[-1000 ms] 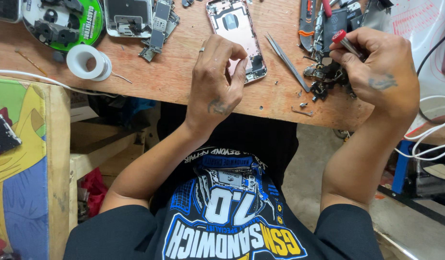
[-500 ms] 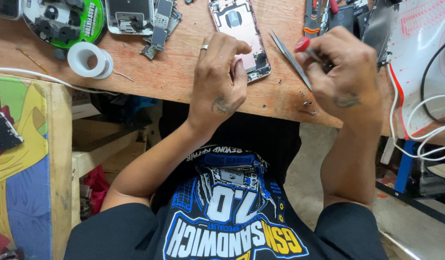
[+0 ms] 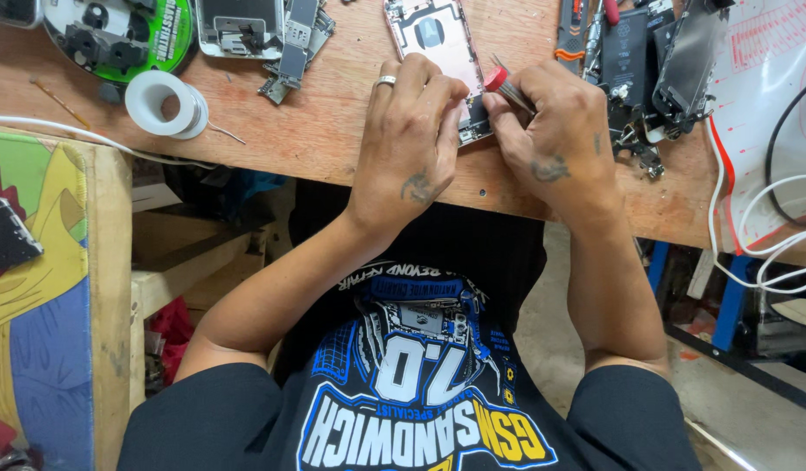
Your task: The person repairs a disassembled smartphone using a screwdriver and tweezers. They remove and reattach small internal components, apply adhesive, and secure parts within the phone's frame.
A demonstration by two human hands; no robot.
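The opened phone [image 3: 433, 52] lies on the wooden bench [image 3: 316, 148], long axis running away from the person. The left hand [image 3: 411, 148] presses its near end, curled; the right hand [image 3: 551, 131], just beside, pinches a red-capped screwdriver [image 3: 505, 87] angled toward that same end

The person wore a black short-sleeved T-shirt [image 3: 403, 392] with a large printed graphic across the chest: blue and white block figures, a line of yellow and white lettering, and a detailed blue drawing of an opened device. Both forearms were bare below the sleeves. The left hand [image 3: 411, 148] carried a plain silver ring [image 3: 385, 81] on one of its fingers and a small dark tattoo on its back, toward the wrist from the fingers. The right hand [image 3: 555, 139] bore a dark tattoo too, likewise behind the fingers on the back.
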